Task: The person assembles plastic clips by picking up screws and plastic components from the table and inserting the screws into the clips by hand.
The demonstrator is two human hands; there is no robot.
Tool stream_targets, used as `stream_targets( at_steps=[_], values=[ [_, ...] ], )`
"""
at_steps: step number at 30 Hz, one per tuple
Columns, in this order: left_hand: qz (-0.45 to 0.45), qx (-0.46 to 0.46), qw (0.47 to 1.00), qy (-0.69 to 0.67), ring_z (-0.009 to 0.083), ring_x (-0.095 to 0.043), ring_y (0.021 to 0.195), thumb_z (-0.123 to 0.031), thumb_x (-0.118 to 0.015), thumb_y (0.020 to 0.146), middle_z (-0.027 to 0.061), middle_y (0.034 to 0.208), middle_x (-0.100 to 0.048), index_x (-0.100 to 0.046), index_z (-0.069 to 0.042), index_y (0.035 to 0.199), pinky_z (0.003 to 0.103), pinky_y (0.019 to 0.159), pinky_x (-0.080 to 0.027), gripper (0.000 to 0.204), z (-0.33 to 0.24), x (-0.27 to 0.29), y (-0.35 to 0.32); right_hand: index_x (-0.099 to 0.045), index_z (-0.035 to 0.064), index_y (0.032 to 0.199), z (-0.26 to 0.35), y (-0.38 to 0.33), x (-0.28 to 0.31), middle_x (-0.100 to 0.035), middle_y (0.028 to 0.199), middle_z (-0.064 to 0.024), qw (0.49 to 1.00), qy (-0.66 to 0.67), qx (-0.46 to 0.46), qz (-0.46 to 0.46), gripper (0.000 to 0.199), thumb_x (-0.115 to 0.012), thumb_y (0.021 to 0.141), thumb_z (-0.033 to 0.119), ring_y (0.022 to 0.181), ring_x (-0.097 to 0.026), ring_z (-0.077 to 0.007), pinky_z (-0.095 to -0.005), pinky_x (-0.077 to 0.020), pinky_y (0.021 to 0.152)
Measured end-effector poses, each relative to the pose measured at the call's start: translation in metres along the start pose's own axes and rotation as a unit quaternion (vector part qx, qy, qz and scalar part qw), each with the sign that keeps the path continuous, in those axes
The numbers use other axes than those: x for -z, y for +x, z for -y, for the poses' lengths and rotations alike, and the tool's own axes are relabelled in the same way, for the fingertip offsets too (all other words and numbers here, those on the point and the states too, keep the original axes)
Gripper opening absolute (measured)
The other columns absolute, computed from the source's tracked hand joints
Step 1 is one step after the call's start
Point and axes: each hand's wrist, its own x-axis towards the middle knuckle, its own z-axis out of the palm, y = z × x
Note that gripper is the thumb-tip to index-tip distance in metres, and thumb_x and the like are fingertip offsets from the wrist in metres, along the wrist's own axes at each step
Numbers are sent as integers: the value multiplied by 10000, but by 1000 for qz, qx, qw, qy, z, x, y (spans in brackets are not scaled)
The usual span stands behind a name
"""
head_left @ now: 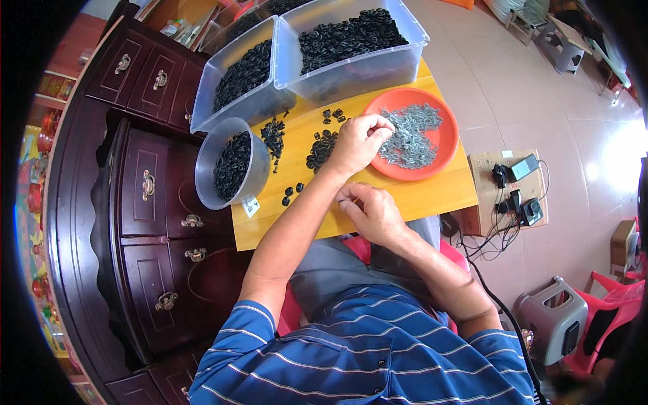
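Observation:
My left hand (358, 142) reaches across the yellow wooden table (418, 196) to the left rim of an orange plate (445, 145). Its fingertips are pinched together on the heap of small grey metal pieces (412, 135) lying in the plate. My right hand (371, 212) rests at the table's near edge with its fingers curled inward; what it holds is hidden. Small black plastic parts (322, 150) lie in loose clusters on the table just left of my left hand, and a few single ones (291, 194) lie nearer to me.
A round clear tub (206, 169) and two clear bins (351, 71) (202, 108), all holding black parts, stand at the table's left and far side. A dark wooden cabinet with drawers (148, 196) is on the left. On the right stand a cardboard box with chargers (482, 169), cables and red chairs.

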Motion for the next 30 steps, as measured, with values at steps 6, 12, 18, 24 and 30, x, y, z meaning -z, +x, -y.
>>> stream_targets(
  at_steps=[6,12,18,24,30],
  values=[
    [13,6,994,-105,39,-578,753,-110,-694,989,-16,904,-711,-733,-17,1053,219,689,-490,120,-7,14,-13,-691,29,1149,-15,5,0,-667,900,-19,959,254,-122,-1,171,-637,1000,92,737,-602,-83,-271,-528,694],
    [-23,13,993,-118,49,-575,760,-92,-680,992,-6,866,-693,-706,-3,1008,235,684,-483,94,-16,49,-59,-687,51,1141,0,9,12,-629,929,29,921,352,-159,-47,144,-607,1025,76,756,-555,-60,-227,-486,724],
    [-30,-25,999,28,135,-614,754,-43,-670,973,74,890,-648,-673,12,996,272,693,-497,60,-22,66,-110,-700,43,1096,4,9,12,-635,918,26,916,356,-177,-49,117,-633,1024,106,748,-557,-67,-230,-473,723],
    [-66,-56,994,69,250,-663,773,-29,-675,950,116,907,-656,-667,-2,973,342,702,-523,37,-14,65,-137,-703,3,1069,-6,5,3,-670,889,24,956,240,-169,27,219,-683,1040,219,802,-594,-50,-236,-511,725],
    [-75,-90,989,85,313,-666,791,-31,-684,945,129,896,-661,-660,-18,969,379,699,-529,36,-3,62,-152,-700,-5,1045,-11,2,-3,-664,866,25,958,214,-178,62,234,-691,1038,229,769,-579,-48,-232,-502,703]
  ],
)
